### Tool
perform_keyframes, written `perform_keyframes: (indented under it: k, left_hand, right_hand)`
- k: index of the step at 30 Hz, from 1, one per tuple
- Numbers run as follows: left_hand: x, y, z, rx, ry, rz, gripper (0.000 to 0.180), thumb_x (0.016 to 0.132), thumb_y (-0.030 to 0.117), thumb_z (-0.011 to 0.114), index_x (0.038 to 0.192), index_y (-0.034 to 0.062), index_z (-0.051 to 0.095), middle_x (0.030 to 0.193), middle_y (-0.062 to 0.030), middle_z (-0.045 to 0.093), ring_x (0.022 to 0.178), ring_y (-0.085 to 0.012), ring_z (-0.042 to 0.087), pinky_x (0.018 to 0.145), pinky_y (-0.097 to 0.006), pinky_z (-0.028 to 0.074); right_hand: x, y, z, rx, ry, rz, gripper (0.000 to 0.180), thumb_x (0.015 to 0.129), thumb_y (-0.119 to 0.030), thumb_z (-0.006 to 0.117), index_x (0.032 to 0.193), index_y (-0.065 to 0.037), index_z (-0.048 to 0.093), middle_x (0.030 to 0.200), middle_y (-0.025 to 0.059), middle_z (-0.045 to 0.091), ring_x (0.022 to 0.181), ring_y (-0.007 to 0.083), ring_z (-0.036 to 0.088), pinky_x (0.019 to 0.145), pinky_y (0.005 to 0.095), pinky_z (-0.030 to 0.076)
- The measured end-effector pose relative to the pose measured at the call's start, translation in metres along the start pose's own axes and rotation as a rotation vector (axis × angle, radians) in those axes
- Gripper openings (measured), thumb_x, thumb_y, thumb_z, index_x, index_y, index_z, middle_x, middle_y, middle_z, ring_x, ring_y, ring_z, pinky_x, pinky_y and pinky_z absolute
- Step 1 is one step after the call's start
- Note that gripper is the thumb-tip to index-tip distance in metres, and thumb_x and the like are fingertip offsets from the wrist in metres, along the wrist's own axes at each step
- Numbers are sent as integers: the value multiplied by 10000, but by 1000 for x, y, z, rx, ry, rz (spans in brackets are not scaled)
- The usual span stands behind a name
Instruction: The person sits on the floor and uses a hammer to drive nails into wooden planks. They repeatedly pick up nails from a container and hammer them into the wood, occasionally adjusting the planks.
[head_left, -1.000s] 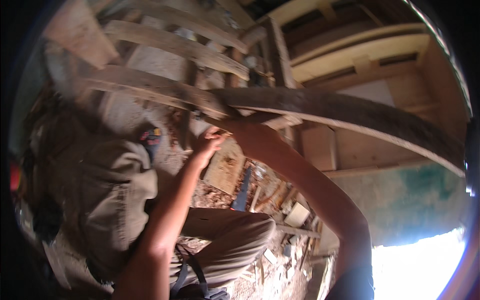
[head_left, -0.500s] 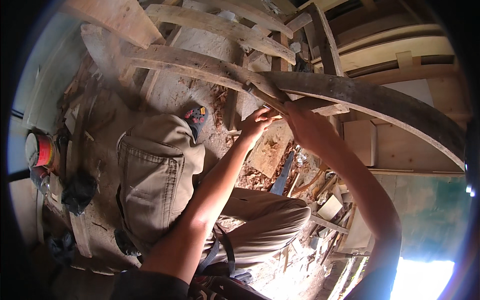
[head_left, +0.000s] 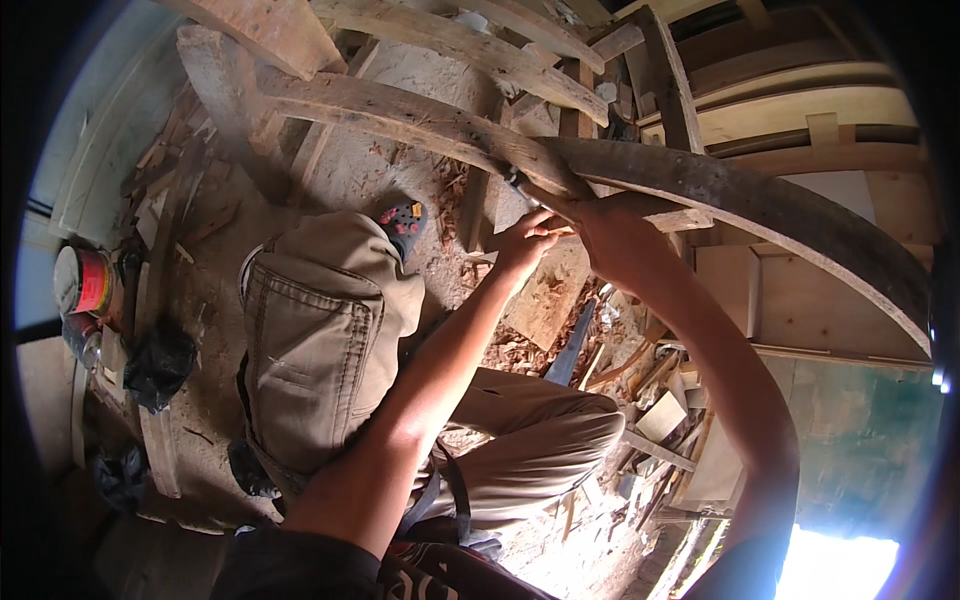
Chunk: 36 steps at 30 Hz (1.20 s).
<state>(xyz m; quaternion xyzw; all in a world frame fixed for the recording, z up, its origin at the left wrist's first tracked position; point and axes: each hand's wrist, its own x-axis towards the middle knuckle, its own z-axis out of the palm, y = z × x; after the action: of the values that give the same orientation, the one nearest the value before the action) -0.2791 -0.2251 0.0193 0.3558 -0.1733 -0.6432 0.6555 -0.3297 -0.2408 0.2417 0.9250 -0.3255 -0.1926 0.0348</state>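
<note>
A long curved dark wooden plank (head_left: 760, 205) arcs from the middle of the view down to the right, meeting a pale rough beam (head_left: 400, 112). At that joint my right hand (head_left: 612, 232) is closed around a small metal tool whose tip (head_left: 520, 183) pokes out against the wood. My left hand (head_left: 527, 240) is just beside it, fingers curled under the joint and touching the wood. Both forearms reach up from the lower edge. My legs in khaki trousers (head_left: 325, 340) are bent below.
Wood chips and offcuts (head_left: 560, 300) litter the sandy floor. A red and white can (head_left: 85, 282) stands at the left next to dark bags (head_left: 158, 365). Several wooden frames (head_left: 470, 45) cross overhead. Pale planking (head_left: 800, 110) fills the right.
The view has swung, so the joint and both hands sit nearer the middle. My hands stay at the same spot on the plank; the red can has come fully into view.
</note>
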Motion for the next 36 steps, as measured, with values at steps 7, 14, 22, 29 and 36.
perform_keyframes:
  k: [7, 14, 22, 29, 36]
  left_hand:
    - [-3, 7, 6, 18, 23, 3, 490, 909, 27, 638, 1385, 127, 582, 1131, -58, 649, 974, -141, 560, 807, -266, 484]
    - [-3, 1, 1, 12, 9, 74, 512, 882, 71, 724, 1371, 125, 585, 1086, -21, 626, 941, -121, 600, 788, -284, 509]
    - [-1, 0, 4, 16, -17, 77, 498, 894, 70, 707, 1371, 150, 587, 1112, -27, 633, 983, -120, 589, 786, -288, 508]
    - [8, -8, -4, 60, 10, 1, 455, 908, 77, 693, 1351, 118, 598, 1209, -45, 649, 1008, -130, 610, 802, -296, 516]
    - [2, 23, -22, -78, 387, 568, 163, 912, -79, 541, 924, 41, 652, 954, -111, 700, 731, -175, 680, 656, -300, 565]
  right_hand:
    - [7, -2, 2, -69, 7, -33, 296, 929, -126, 584, 1209, -32, 560, 764, 224, 667, 710, 393, 688, 632, 483, 565]
    - [4, -13, 5, -98, 10, 49, 300, 966, -194, 571, 1220, -35, 551, 718, 213, 664, 669, 398, 676, 613, 474, 566]
    - [-2, -6, 4, -66, 31, 4, 296, 984, -227, 559, 1228, -60, 536, 793, 214, 670, 740, 402, 676, 643, 496, 553]
    - [-2, -31, -20, -8, 98, 56, 271, 1002, -211, 530, 1208, -36, 528, 812, 236, 662, 751, 411, 662, 689, 538, 530]
    - [-9, -6, -26, 451, -49, 257, 304, 991, -219, 553, 1216, -13, 551, 857, 257, 662, 839, 438, 654, 699, 502, 496]
